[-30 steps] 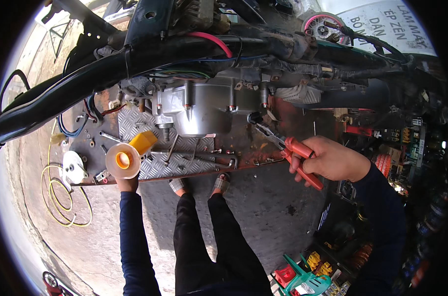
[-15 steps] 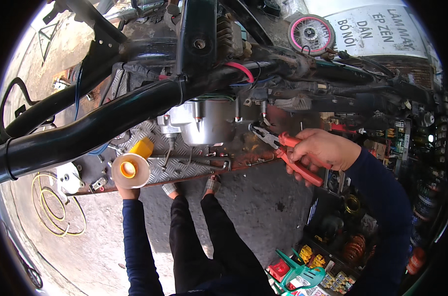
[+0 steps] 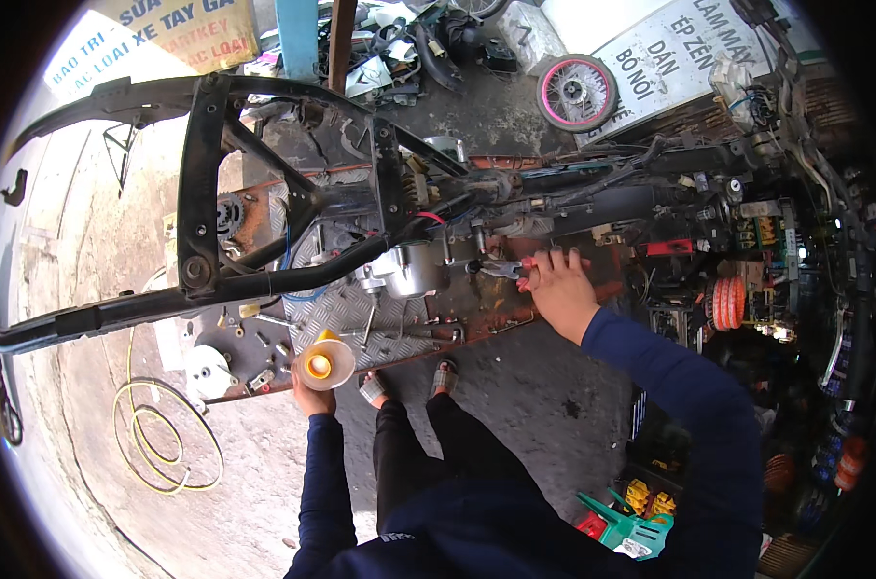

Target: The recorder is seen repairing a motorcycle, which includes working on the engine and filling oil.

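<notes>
My right hand (image 3: 561, 297) is closed on red-handled pliers (image 3: 500, 268). Their metal jaws point left and meet a small dark part (image 3: 473, 266) beside the silver engine casing (image 3: 414, 268); whether they grip it I cannot tell. Lower and to the left, my left hand (image 3: 314, 399) holds a translucent round cup (image 3: 343, 363) with a yellow ring-shaped piece (image 3: 318, 366) showing in its middle. The cup is near the workbench's front edge. Above both hands stretches a black motorbike frame (image 3: 264, 283), with the engine casing under it.
A metal tread plate (image 3: 336, 309) lies on the bench among wrenches and loose parts. A yellow hose (image 3: 119, 425) coils on the floor at left. At right stand crowded shelves with an orange-red coil (image 3: 727, 304). A pink-rimmed wheel (image 3: 577, 93) rests behind the bench.
The view has pulled back, showing more of the frame and floor. My right hand now lies over the pliers' handles, which showed spread apart before. Both hands keep their things.
</notes>
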`<state>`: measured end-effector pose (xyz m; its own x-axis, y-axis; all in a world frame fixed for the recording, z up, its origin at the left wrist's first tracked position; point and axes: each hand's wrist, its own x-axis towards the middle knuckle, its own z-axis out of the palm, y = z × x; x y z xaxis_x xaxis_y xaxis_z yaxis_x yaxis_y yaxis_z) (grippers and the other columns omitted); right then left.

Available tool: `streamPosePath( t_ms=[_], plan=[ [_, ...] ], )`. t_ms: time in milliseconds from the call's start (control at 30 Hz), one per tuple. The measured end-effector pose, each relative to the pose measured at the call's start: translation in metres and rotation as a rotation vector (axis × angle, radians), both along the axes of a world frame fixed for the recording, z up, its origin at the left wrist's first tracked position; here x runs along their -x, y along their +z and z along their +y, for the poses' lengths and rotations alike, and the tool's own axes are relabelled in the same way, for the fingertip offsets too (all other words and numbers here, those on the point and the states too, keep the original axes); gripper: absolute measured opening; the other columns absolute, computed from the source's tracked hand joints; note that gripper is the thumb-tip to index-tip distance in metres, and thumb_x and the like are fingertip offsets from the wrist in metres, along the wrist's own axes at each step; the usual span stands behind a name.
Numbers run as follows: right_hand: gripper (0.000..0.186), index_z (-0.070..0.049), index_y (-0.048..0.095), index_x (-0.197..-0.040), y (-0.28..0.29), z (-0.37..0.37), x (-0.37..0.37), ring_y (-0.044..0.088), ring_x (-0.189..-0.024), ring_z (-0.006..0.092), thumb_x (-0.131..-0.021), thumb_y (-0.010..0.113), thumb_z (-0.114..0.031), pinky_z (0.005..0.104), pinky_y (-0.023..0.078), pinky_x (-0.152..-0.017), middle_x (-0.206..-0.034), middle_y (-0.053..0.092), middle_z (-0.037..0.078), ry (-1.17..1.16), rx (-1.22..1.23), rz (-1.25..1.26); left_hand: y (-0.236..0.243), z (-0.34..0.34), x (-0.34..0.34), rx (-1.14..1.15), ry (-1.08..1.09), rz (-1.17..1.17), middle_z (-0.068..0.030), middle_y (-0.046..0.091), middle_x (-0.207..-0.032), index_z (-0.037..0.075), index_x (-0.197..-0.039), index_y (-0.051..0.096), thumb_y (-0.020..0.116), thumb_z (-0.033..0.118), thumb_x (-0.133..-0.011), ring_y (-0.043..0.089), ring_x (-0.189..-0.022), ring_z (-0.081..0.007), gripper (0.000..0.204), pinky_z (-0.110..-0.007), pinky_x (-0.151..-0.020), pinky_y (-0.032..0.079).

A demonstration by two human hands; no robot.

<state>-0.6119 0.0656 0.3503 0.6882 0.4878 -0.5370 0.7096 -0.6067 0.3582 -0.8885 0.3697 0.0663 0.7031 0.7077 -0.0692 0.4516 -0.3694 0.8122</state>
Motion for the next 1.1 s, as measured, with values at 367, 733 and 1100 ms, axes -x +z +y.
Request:
streamPosePath(
  t_ms=[367, 733, 1100],
  plan=[
    [0.046, -0.004, 0.052, -0.129, -0.016, 0.000, 0.015, 0.033, -0.127, 0.0342, -0.090, 0.044, -0.026, 0.0562, 0.024, -0.102, -0.135, 0.041, 0.011, 0.626, 0.257, -0.404, 0.087, -0.043, 0.080, 0.087, -0.020, 0.047, -0.0175, 0.060, -0.109, 0.003, -0.112, 0.057, 0.078, 0.010, -0.064, 0.057, -0.104, -0.0378, 0.052, -0.040, -0.086, 0.047],
    [0.048, 0.002, 0.047, -0.131, -0.043, -0.004, 0.026, 0.043, -0.113, 0.0341, -0.089, 0.044, -0.020, 0.0505, 0.033, -0.092, -0.122, 0.047, 0.016, 0.669, 0.265, -0.590, 0.103, -0.063, 0.109, 0.230, 0.197, -0.058, -0.0131, 0.064, -0.105, 0.001, -0.107, 0.060, 0.084, 0.001, -0.056, 0.062, -0.097, -0.0281, 0.057, -0.034, -0.083, 0.049],
    [0.044, 0.005, 0.052, -0.123, -0.061, 0.000, 0.032, 0.047, -0.109, 0.0359, -0.088, 0.043, -0.020, 0.0512, 0.034, -0.093, -0.115, 0.051, 0.017, 0.509, 0.240, -0.606, 0.098, -0.075, 0.107, 0.240, 0.208, -0.149, -0.0129, 0.064, -0.104, 0.004, -0.109, 0.060, 0.085, 0.006, -0.055, 0.061, -0.098, -0.0316, 0.060, -0.037, -0.084, 0.048]
  ],
)
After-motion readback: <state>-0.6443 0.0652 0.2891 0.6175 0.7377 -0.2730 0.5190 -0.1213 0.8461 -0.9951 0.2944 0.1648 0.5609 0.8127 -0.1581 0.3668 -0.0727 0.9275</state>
